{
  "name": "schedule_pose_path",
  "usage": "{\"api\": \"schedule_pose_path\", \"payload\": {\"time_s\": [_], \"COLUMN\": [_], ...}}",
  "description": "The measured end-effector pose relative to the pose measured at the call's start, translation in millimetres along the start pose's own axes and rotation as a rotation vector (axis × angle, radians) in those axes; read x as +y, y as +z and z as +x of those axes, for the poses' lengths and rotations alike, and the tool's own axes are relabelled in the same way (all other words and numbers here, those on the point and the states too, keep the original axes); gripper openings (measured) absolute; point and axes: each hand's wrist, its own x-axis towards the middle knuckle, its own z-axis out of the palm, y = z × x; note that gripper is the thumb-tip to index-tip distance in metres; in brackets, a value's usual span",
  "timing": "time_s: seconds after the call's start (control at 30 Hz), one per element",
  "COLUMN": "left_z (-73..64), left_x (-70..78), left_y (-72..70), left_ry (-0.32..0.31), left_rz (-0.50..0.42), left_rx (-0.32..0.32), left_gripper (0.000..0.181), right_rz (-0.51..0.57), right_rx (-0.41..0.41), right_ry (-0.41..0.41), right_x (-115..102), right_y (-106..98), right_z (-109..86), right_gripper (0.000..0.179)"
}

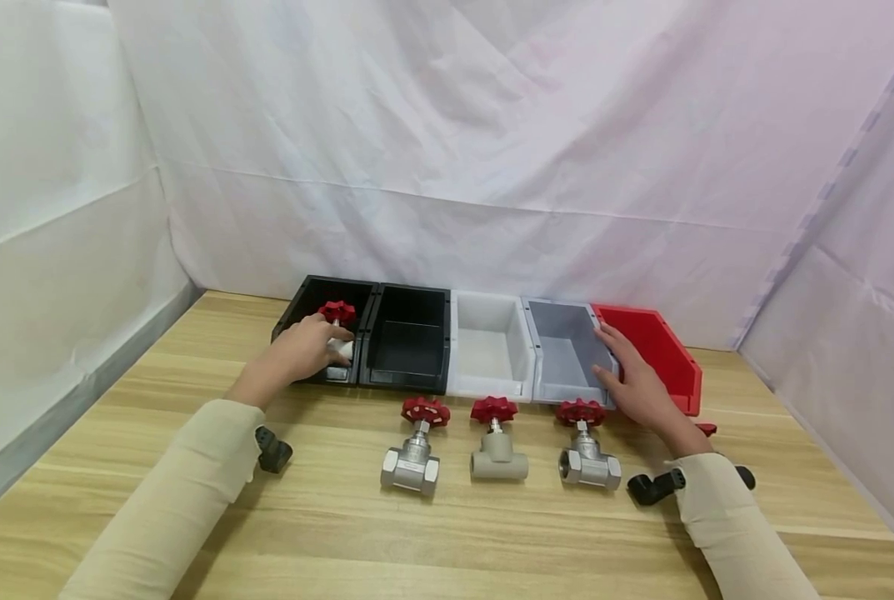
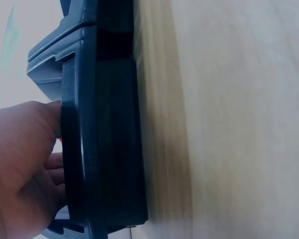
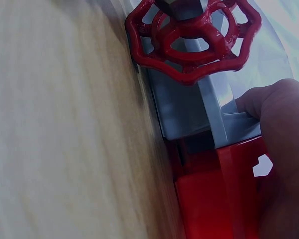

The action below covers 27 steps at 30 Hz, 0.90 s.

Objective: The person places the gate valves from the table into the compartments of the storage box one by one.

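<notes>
In the head view my left hand [image 1: 306, 347] reaches into the leftmost black bin [image 1: 287, 321]. Its fingers curl round the pale body of a valve with a red handwheel [image 1: 337, 312]; the bin wall hides part of this grip in the left wrist view. My right hand [image 1: 636, 382] rests at the right side of the grey bin [image 1: 559, 321], its fingers and thumb extended and no valve in it. Near that hand stands a metal gate valve [image 1: 589, 465] with a red handwheel. Another metal valve [image 1: 411, 468] and a beige plastic valve [image 1: 499, 465] stand farther left.
A second black bin [image 1: 405, 377], a white bin [image 1: 489, 386] and a red bin [image 1: 682, 392] complete the row with the first black and grey bins. The bins stand on a wooden table [image 1: 447, 542], with white cloth [image 1: 454, 208] behind.
</notes>
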Motion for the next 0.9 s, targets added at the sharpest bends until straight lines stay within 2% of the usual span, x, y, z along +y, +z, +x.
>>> {"api": "schedule_pose_path", "payload": {"time_s": [0.17,0.9], "left_z": [1.4,7.7], "left_x": [-0.3,-1.1], "left_y": [1.1,0.5], "left_ry": [-0.003,-0.002], "left_rz": [0.008,-0.024], "left_rx": [0.009,-0.021], "left_gripper": [0.039,0.038], "right_rz": [0.004,0.002], "right_rx": [0.004,0.001], "right_ry": [0.003,0.000], "right_x": [-2.3,-4.9], "right_y": [-1.6,-4.1], "right_z": [-0.8,0.4], "right_gripper": [0.076,0.075]}}
